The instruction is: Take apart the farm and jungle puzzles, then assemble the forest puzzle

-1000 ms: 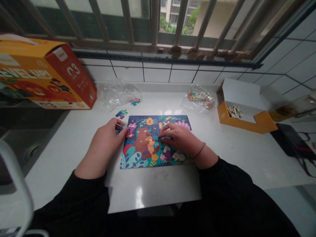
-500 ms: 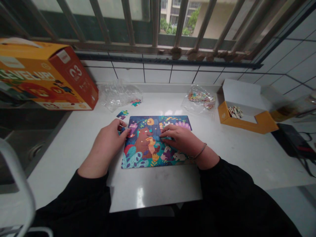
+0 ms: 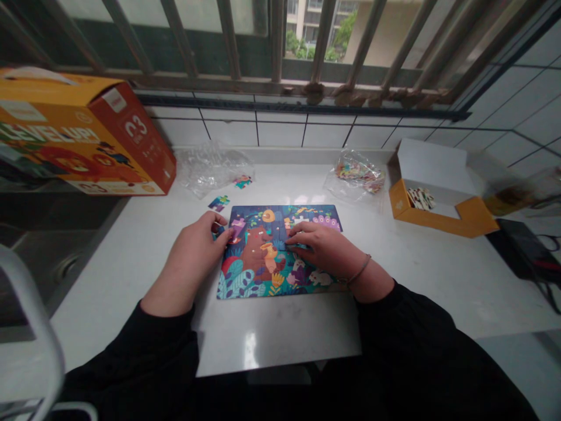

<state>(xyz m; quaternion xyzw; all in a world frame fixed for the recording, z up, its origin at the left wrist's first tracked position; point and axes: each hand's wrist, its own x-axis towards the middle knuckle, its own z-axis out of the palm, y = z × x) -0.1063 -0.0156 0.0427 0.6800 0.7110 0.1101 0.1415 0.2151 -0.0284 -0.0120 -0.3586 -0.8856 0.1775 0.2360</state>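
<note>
A colourful jigsaw puzzle [image 3: 258, 275] with a brown bear lies on the white counter [image 3: 272, 333] in front of me. My left hand [image 3: 195, 257] rests at the puzzle's left edge, fingers curled and pinched on a puzzle piece. My right hand [image 3: 326, 248] lies on the puzzle's right half, fingers bent and pressing on the pieces near the bear. Two loose pieces [image 3: 218, 203] [image 3: 242, 182] lie just beyond the puzzle's far left corner.
An orange puzzle box [image 3: 83, 140] stands at the far left. An empty clear bag [image 3: 205, 166] and a bag of pieces [image 3: 357, 174] lie by the tiled wall. An open orange-and-white box [image 3: 438, 193] with pieces sits right. A sink [image 3: 39, 263] is at left.
Both hands stay nearly where they were at the puzzle. The view has shifted slightly.
</note>
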